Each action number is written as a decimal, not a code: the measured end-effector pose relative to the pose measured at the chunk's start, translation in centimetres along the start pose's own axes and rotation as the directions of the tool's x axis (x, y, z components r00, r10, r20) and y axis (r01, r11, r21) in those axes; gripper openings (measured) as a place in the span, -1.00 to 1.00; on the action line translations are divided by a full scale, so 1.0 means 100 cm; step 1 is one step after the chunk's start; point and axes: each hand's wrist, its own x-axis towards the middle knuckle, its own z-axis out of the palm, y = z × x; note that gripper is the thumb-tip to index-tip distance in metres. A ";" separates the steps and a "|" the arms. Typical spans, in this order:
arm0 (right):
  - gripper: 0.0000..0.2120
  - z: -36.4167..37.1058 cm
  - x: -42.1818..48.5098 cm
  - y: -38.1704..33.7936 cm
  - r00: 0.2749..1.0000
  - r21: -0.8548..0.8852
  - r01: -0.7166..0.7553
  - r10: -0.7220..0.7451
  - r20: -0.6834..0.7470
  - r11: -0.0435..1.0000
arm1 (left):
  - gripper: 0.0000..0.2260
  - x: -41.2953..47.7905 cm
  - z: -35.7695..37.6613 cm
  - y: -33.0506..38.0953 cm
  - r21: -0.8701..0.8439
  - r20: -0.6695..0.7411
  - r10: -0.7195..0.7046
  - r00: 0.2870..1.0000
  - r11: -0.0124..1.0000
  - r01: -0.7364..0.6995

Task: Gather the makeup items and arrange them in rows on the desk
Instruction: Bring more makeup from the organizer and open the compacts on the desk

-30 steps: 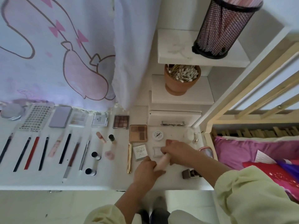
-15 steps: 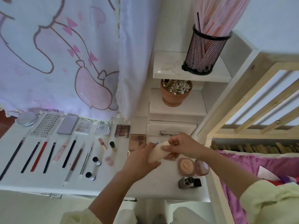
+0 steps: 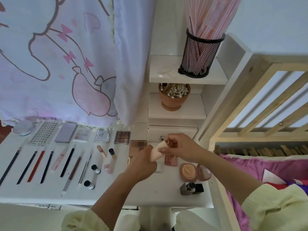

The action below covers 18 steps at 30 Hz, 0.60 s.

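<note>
Between the fingers, above the white desk point(image 3: 158, 195): pale peach tapered makeup piece point(image 3: 156, 152), left hand point(image 3: 141, 165) gripping its base, right hand point(image 3: 182, 147) pinching its tip; gathering step, next probably set it into a row.

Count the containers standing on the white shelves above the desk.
2. A mesh cup of pink sticks stands on the upper shelf. A clay pot of cotton swabs stands on the lower shelf. None seems hidden.
</note>
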 end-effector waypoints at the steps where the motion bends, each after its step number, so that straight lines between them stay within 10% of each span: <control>1: -0.73 -0.002 0.000 -0.002 1.000 0.009 -0.007 0.007 -0.001 1.000 | -0.76 0.000 0.000 -0.001 -0.004 -0.007 -0.003 1.000 1.000 0.002; 18: -0.69 -0.009 -0.011 -0.003 0.983 0.359 -0.168 0.182 -0.005 0.918 | -0.80 -0.001 0.004 0.007 0.095 -0.107 0.044 0.993 0.995 -0.034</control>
